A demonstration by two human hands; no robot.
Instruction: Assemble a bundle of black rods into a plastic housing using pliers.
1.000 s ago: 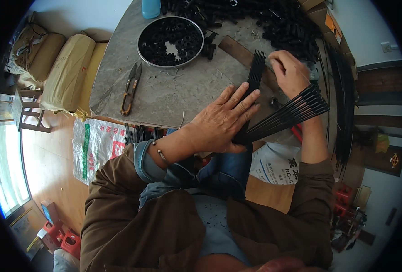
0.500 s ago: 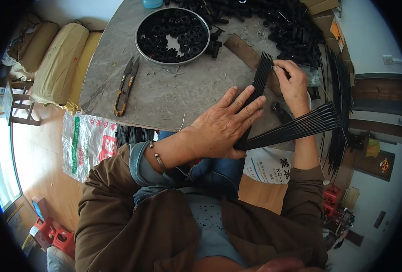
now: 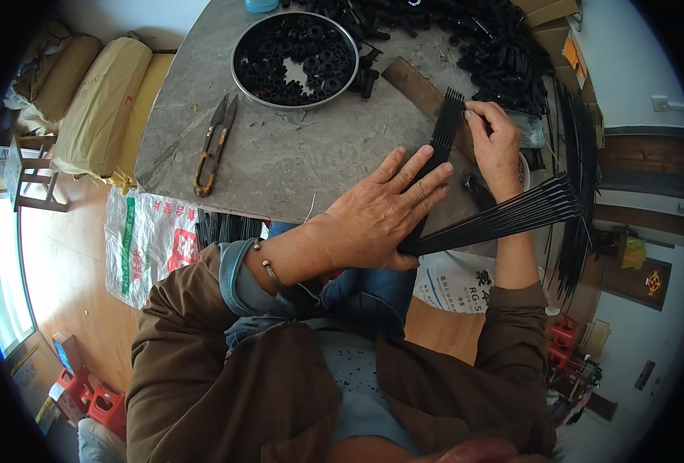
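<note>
Though slender, strips (image 3: 504, 217) under left hand (image 3: 392, 202)

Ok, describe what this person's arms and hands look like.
Both the left hand and right hand are ungloved, with no rings visible. The left wrist wears a silvery bracelet with rounded ends. Both jacket sleeves are brown and pushed up; the left one ends in a turned-back blue-grey cuff.
</note>
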